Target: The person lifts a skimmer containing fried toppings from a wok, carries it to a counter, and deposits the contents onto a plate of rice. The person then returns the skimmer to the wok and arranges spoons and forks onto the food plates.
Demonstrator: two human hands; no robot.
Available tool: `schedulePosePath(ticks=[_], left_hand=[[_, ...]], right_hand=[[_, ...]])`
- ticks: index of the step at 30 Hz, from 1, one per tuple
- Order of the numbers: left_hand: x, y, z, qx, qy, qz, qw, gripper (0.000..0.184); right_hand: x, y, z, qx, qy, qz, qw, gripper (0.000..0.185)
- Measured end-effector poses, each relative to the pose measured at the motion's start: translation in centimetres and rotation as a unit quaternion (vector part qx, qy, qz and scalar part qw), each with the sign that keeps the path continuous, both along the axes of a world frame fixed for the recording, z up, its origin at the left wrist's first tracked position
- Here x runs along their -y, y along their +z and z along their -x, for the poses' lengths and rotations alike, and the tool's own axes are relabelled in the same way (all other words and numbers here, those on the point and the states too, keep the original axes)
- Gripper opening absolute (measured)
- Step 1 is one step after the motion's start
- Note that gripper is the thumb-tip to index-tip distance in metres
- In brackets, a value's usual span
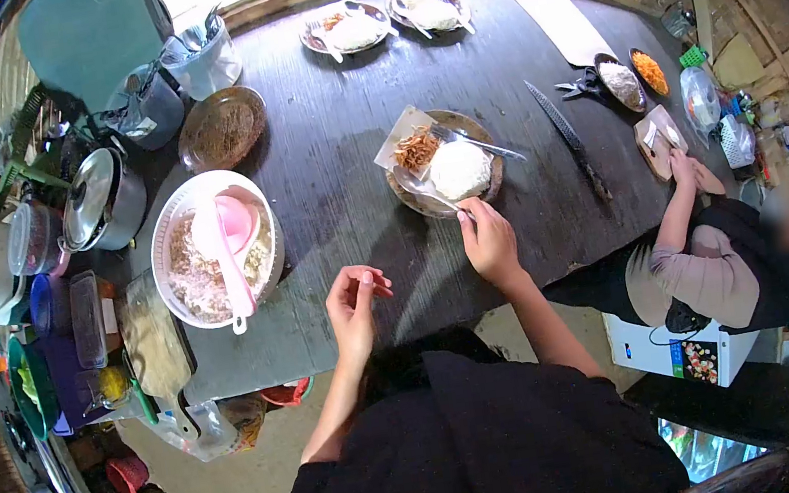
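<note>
A brown plate (417, 205) in the middle of the table bears a white mound of rice (461, 171). Shredded brown food (416, 150) lies beside the rice on a piece of paper (387, 158). A fork (489, 145) rests across the plate's right side. At its near rim, my right hand (492, 245) pinches the handle of a spoon (431, 189), whose bowl lies on the plate. My left hand (356, 314) hovers over the near part of the table, fingers loosely curled and apart from the thumb, with nothing visible in it.
To the left stands a white tub of rice (173, 303) with a pink scoop (233, 259). Two filled plates (322, 43) sit at the back. A long knife (568, 133) lies to the right. Beyond it, a co-worker's hands (685, 170) are over a small board (653, 131).
</note>
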State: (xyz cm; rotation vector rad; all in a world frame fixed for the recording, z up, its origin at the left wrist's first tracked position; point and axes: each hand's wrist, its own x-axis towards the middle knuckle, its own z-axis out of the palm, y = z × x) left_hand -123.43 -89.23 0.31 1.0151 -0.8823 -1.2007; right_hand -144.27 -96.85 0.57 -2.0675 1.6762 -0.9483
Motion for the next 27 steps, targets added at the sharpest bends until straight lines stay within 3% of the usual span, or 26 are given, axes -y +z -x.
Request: schedulePosePath(ticks=[5,13,27], left_hand=[[-0.3,-0.1,-0.3,-0.031,-0.002,-0.006,1.000,0.016],[-0.5,0.2,-0.3,-0.026,0.002,-0.003,1.000,0.017],[-0.4,0.7,2.7,0.000,-0.020,-0.017,1.000,0.018]], right_hand=[[0.5,0.1,-0.2,-0.009,0.016,0.011,1.000,0.013],[0.6,-0.1,0.2,-0.129,-0.018,0.059,0.990,0.019],[-0.6,-0.9,4.0,-0.092,-0.033,0.077,0.992,0.029]])
